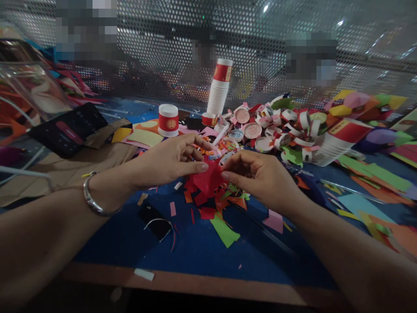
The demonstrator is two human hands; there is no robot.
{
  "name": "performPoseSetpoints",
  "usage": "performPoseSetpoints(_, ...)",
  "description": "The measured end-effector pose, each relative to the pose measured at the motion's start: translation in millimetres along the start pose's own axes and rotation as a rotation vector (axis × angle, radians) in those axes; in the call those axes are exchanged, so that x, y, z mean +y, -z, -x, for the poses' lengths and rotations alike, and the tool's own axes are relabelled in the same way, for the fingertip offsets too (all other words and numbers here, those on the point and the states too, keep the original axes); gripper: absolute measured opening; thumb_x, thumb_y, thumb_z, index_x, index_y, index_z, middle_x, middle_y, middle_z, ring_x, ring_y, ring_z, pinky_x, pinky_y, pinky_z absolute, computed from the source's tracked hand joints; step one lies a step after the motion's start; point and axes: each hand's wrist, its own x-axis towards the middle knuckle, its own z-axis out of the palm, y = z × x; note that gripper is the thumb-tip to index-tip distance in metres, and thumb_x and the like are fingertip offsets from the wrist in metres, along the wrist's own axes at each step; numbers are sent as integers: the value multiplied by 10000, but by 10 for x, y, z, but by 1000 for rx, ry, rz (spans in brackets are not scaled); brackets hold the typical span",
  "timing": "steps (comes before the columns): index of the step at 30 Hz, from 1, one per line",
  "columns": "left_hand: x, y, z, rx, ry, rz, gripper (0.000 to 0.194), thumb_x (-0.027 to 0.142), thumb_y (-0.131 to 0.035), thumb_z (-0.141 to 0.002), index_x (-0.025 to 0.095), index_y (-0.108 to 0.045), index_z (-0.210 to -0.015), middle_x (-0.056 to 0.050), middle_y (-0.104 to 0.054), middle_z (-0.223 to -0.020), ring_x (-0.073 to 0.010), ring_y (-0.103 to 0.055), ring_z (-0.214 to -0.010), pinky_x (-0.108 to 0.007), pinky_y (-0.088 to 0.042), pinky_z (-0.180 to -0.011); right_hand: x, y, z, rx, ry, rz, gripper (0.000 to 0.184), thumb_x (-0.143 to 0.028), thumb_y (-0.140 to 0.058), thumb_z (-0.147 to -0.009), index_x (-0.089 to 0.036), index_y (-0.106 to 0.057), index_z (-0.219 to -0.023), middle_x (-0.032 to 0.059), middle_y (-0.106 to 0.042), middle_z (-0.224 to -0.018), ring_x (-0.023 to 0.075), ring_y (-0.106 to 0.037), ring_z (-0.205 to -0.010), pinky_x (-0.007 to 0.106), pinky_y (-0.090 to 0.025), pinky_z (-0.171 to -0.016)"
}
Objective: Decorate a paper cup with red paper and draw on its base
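In the middle of the head view is a folded red paper piece (208, 179), above a scatter of paper scraps. My right hand (260, 174) has thumb and forefinger pinched at the paper's right edge. My left hand (174, 160), with a silver bangle on the wrist, reaches in from the other side. Its thumb tip is by the paper's upper left edge, while its forefinger stretches out above with a gap between them. A green paper strip (225, 231) lies below the red paper.
Behind stand an upturned red-and-white paper cup (168, 121) and a tall cup stack (219, 89). A heap of cut cup pieces (260, 126) lies right of them, beside a tilted cup stack (340, 141). A phone (70, 130) leans at left. Perforated metal sheeting (156, 52) closes the back.
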Motion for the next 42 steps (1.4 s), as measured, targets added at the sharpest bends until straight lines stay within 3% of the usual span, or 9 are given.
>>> performPoseSetpoints(10, -35, 13, -3, -43, 11, 54, 408, 258, -734, -851, 205, -597, -1232, -26, -735, -916, -159, -685, -831, -256, -491, -671, -33, -9, 7, -13, -7, 8, 116, -262, -722, -865, -180, -665, -924, 24, -717, -823, 146, -659, -695, 271, -528, -626)
performPoseSetpoints(19, -7, 28, 11, -84, 32, 124, 452, 238, -758, -856, 212, -564, -1264, 26, -669, -852, -95, -603, -710, -203, -411, -590, -35, -9, 25, -36, 5, 6, 124, -253, -721, -873, -170, -657, -938, 11, -700, -806, 138, -653, -711, 270, -527, -639)
performPoseSetpoints(30, 17, 40, 8, -67, 55, 161, 490, 222, -786, -790, 202, -580, -1234, 13, -704, -819, -129, -646, -708, -232, -441, -614, -39, -17, 21, -34, 1, -98, 180, -298, -752, -874, -166, -655, -949, 5, -684, -817, 122, -649, -698, 249, -530, -640)
performPoseSetpoints(37, -3, 37, 1, -8, 41, 169, 449, 254, -793, -789, 211, -609, -1196, -14, -737, -898, -149, -683, -801, -256, -494, -705, -16, 5, 16, 183, 11, -92, 237, -410, -744, -899, -190, -675, -952, 18, -699, -843, 117, -628, -698, 248, -511, -618)
performPoseSetpoints(42, -31, 22, -2, 14, 38, 199, 465, 250, -791, -779, 220, -633, -1216, -26, -751, -930, -168, -703, -846, -272, -514, -726, 2, 1, 1, 246, -31, -107, 242, -439, -697, -935, -199, -665, -940, 30, -724, -827, 114, -620, -635, 257, -508, -578)
